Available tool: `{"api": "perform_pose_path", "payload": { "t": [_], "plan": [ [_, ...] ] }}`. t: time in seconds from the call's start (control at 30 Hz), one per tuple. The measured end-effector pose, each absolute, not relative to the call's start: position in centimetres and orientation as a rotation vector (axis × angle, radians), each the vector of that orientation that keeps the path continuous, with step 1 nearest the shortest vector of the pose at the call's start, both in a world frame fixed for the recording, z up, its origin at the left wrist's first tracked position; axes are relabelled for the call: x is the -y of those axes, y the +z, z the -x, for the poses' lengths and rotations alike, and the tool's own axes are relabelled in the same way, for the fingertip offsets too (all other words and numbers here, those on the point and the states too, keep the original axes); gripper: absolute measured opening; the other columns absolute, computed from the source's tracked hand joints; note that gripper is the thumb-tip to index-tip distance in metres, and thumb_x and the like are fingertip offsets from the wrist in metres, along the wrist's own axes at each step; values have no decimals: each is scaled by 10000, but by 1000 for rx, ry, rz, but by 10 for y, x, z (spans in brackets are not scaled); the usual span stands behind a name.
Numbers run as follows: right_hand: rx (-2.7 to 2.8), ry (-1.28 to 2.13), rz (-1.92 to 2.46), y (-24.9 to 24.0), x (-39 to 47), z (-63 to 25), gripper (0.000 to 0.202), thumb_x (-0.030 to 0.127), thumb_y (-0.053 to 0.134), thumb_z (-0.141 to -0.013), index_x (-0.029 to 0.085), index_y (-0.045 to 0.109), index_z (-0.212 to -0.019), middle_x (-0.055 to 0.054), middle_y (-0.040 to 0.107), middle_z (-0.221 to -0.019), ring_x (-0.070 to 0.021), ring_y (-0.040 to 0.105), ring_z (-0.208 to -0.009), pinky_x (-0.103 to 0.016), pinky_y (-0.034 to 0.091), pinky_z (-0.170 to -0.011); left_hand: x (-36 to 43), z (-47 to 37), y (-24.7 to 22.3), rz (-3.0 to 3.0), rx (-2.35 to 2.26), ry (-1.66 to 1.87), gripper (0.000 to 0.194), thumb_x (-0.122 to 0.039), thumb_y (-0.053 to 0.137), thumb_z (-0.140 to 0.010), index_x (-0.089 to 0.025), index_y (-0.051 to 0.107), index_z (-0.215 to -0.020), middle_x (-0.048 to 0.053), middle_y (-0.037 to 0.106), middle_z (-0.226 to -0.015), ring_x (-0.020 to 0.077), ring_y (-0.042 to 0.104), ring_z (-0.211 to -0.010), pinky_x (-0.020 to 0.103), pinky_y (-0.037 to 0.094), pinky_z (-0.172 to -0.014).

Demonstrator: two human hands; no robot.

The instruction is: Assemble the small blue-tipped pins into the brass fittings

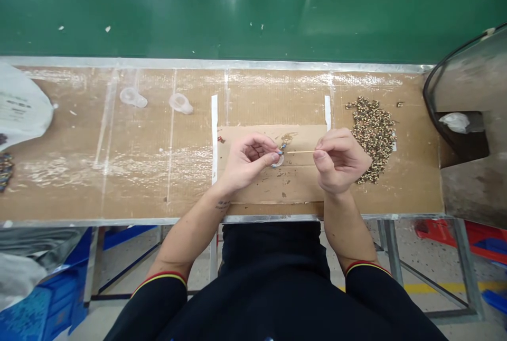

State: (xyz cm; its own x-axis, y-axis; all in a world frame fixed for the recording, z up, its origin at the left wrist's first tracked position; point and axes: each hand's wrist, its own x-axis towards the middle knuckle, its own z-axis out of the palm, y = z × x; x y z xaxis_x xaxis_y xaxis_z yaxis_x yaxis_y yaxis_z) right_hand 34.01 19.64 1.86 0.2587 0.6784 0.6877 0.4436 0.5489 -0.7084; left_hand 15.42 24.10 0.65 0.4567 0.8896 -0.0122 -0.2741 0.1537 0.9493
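Note:
Over the piece of cardboard (253, 193), my left hand (249, 161) is closed in a pinch between thumb and index finger. At its fingertips is a small bluish part (280, 152), mostly hidden by them. My right hand (341, 161) pinches one end of a thin, pale yellow stick (299, 151), whose other end reaches the part in my left hand. Just under the left fingertips lies a small clear round piece (279, 161). A brownish smear (287, 136) and another tiny bluish piece (282, 145) show beside it.
A heap of small brass-coloured metal parts (373, 135) lies to the right. Two translucent plastic cups (181, 103) lie at the left back, and a white bag (24, 103) at the far left. A metal housing with a black cable (430, 87) bounds the right end.

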Motion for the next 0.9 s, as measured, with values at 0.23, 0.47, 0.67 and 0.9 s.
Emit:
{"api": "perform_pose_path", "payload": {
  "t": [0.23, 0.47, 0.67, 0.9],
  "plan": [
    [1405, 234, 1041, 18, -196, -341, 135, 319, 702, -933, 262, 667, -815, 31, 638, -701, -135, 558, -581, -314, 427, -526, -239, -155, 7, -1101, -699, 933, 267, -352, 906, -762, -174, 725, -845, 29, 769, -788, 120, 738, -693, 210, 625, -647],
    [1430, 187, 1044, 20, -196, -341, 128, 313, 712, -931, 260, 677, -820, 29, 654, -697, -144, 567, -589, -320, 440, -547, -239, -155, 8, -1122, -705, 926, 263, -366, 895, -775, -182, 717, -832, 21, 760, -763, 115, 726, -677, 209, 605, -627],
    [1444, 185, 1055, 20, -196, -341, 118, 306, 713, -924, 260, 680, -821, 29, 656, -700, -145, 567, -595, -319, 446, -552, -239, -155, 10, -1130, -707, 910, 291, -403, 890, -777, -184, 703, -821, 21, 750, -754, 125, 723, -684, 230, 606, -636],
    [1444, 141, 1161, 20, -196, -340, 232, 425, 678, -930, 262, 661, -765, 19, 620, -644, -156, 551, -574, -335, 457, -537, -239, -155, 8, -1118, -698, 913, 269, -380, 888, -781, -184, 709, -827, 16, 752, -746, 116, 720, -673, 214, 599, -624]
  ]
}}
